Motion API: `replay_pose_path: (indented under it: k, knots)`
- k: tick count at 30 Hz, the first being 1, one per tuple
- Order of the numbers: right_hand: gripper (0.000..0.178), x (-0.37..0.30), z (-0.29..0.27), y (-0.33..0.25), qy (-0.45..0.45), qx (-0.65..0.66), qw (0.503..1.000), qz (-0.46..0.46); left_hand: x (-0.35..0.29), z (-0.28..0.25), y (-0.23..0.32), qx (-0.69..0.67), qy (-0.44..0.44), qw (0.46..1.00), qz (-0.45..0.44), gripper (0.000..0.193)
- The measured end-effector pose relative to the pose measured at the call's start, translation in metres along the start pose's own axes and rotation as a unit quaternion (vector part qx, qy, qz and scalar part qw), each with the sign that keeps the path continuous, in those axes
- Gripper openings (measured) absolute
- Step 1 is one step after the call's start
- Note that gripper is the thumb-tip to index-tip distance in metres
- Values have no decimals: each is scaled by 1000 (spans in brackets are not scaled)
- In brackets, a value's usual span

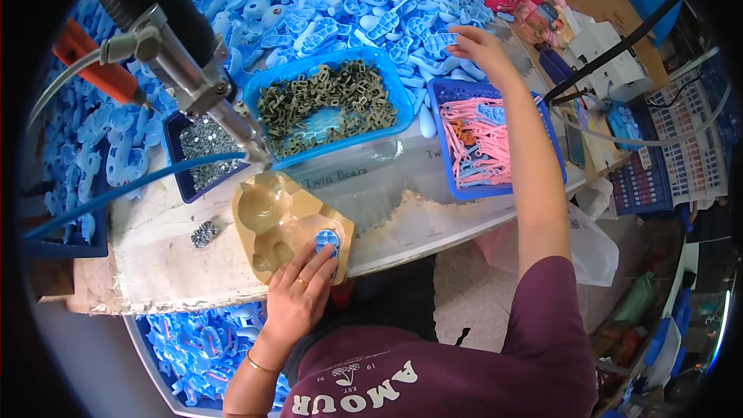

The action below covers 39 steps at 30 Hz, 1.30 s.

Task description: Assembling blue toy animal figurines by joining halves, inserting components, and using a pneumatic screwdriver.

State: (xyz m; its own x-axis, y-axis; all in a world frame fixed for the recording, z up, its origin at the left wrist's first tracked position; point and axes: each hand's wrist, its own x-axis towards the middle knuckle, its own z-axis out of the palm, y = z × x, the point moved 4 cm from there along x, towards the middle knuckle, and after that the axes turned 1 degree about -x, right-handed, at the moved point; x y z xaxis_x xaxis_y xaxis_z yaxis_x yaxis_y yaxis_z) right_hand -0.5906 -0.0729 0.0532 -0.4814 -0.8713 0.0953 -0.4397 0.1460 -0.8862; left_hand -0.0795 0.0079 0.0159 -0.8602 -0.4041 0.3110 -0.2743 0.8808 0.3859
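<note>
My left hand lies on the near right corner of a tan moulded fixture, its fingers stretched out. Their tips touch a small light-blue plastic part seated in a hollow there. The fixture's other rounded hollows hold nothing visible. At the far side, my right hand reaches over a big heap of light-blue plastic shell parts. Its fingers are apart and point left, close to the pieces. I see nothing held in it.
A blue tray holds greenish metal clips; a dark-blue bin, small silvery pieces. Pink strips fill another blue basket under my right forearm. A metal tool arm and blue hose hang at left. Small metal bits lie beside the fixture.
</note>
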Motion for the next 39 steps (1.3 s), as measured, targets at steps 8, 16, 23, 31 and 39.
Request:
replay_pose_path:
  k: [8,16,23,31,39]
  knots:
    - [32,-13,-9,15,-15,67,997,39,-2,1,-3,6,1,1000,0,44]
    - [33,27,31,-17,118,-234,960,-102,-2,1,-1,10,1,1000,-7,42]
    - [36,63,50,-40,265,-551,756,-234,-2,3,1,14,8,1000,-6,42]
    - [30,65,30,-37,169,-567,773,-231,-3,5,0,6,18,1000,-8,42]
    - [26,24,-8,-49,180,-379,865,-275,-2,3,-1,21,5,1000,-1,44]
